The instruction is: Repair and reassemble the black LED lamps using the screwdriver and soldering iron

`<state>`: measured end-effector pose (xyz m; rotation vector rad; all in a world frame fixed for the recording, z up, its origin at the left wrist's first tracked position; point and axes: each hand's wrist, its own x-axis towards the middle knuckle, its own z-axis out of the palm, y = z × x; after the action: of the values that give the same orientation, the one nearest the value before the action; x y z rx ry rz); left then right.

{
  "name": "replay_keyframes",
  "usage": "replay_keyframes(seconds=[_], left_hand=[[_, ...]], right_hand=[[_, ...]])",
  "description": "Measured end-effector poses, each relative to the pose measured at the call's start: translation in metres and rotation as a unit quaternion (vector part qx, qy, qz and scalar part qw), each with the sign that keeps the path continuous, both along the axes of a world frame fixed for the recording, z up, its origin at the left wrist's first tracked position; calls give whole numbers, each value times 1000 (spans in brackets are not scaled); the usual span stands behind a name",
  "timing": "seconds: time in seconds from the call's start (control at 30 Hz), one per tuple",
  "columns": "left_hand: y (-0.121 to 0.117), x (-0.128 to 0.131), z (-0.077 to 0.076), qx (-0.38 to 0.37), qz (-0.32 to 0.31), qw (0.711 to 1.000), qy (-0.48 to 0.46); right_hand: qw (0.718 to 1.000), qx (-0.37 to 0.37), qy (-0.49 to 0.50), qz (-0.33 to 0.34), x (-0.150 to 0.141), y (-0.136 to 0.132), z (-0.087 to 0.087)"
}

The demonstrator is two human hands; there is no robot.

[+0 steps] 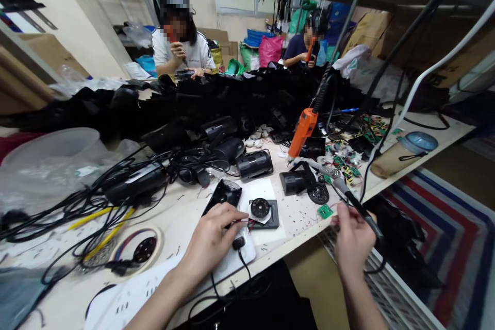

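Note:
My left hand [216, 229] is closed in a pinch at the edge of a small black perforated disc [260, 208] with a white piece under it. What the fingertips hold is too small to make out; thin red and black wires show beside them. The disc lies on a dark grey square frame [275, 215]. My right hand [353, 245] is past the table's front edge, fingers curled together, their grip unclear. A soldering iron [361, 211] crosses over its fingers, its front end at a metal coil [328, 170]. A green circuit board [325, 211] lies left of that hand.
An orange electric screwdriver [301, 131] hangs above the table [266, 252]. Black housings [254, 165], cables and a tape roll [160, 240] lie around. A white power strip [129, 299] is in front. A bottle [402, 154] lies right. Two people [183, 54] work opposite.

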<state>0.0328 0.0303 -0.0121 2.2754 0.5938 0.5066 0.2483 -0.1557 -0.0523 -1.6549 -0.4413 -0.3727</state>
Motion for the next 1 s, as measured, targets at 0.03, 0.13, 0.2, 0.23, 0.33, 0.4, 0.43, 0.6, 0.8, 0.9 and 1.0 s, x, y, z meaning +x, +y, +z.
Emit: replay_keyframes(seconds=[0.03,0.13,0.2,0.23,0.33,0.4,0.43,0.6,0.8,0.9,1.0], left_hand=[[0,-1,0,-4,6,1000,-8],[-1,-2,3,-18,32,999,-15],[-4,-3,4,-43,59,997,-13],[-5,-3,4,-62,73,995,-12],[-9,-4,3,-127,103,986,-20],[-10,-4,1,-177,123,976,-23],[-10,-4,0,-206,131,969,-26],[-6,-2,-3,-345,148,924,-70],[-2,0,5,-441,186,872,-108],[-3,0,7,-469,202,851,-125],[-4,-1,8,-478,203,845,-128]], right_hand=[[998,28,53,-29,10,-1,3],[995,4,93,-40,33,5,15],[993,-79,89,-11,41,13,24],[989,-120,85,4,43,17,28],[984,-179,26,-1,41,18,39],[982,-176,-51,-37,32,9,46],[980,-172,-87,-54,26,2,50],[984,-154,-74,-44,-14,-30,60],[976,-72,-49,198,-66,-3,47],[955,-62,-73,282,-85,18,36],[939,-41,-61,337,-93,29,25]])
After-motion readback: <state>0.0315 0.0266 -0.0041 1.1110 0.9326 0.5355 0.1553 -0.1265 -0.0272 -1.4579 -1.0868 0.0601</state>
